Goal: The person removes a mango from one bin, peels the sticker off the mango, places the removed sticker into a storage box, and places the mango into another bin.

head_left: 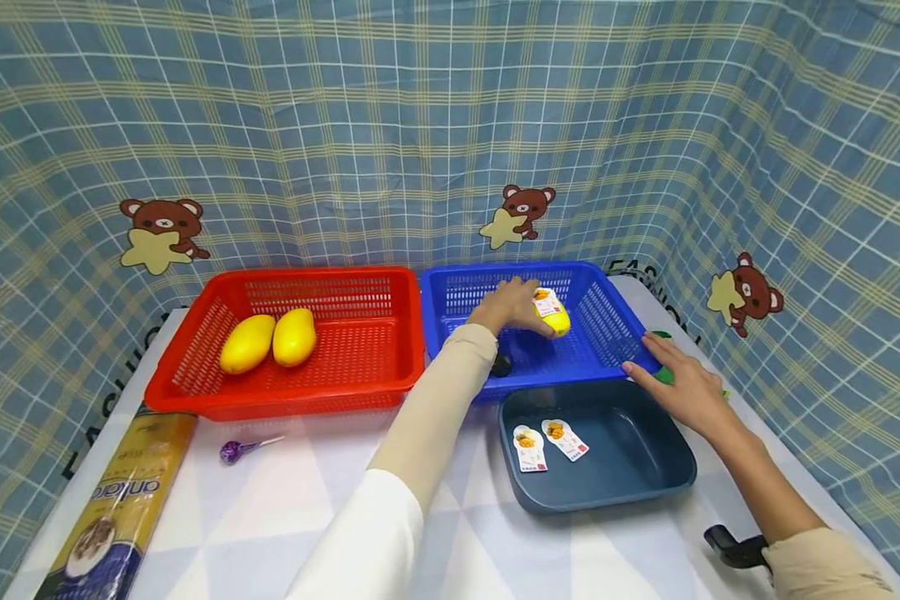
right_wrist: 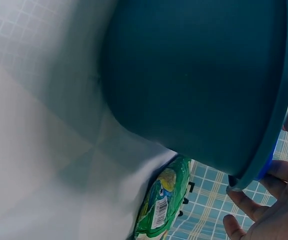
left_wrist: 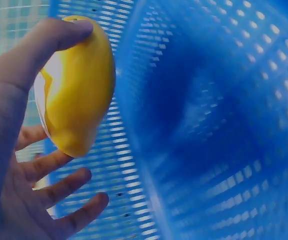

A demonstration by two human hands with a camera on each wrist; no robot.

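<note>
My left hand (head_left: 510, 306) pinches a yellow mango (head_left: 561, 323) between thumb and fingers over the blue basket (head_left: 598, 354). A white label (head_left: 547, 302) with a printed fruit picture lies against the mango's side. From the left wrist view, the thumb presses near the top of the mango (left_wrist: 81, 85) while the other fingers spread below. At the front right corner of the blue basket, my right hand (head_left: 682, 387) rests with fairly straight fingers. Its fingertips are right at the rims of that basket and the dark teal tub (right_wrist: 199, 85).
Two labels (head_left: 529, 450) lie in the tub. The red basket (head_left: 285, 404) holds two mangoes (head_left: 295, 337). A lollipop (head_left: 232, 452) and a gold packet (head_left: 120, 492) lie left, a green packet (right_wrist: 164, 200) behind the right hand. A black object (head_left: 500, 365) is inside the blue basket, a black handle (head_left: 735, 547) by the right forearm.
</note>
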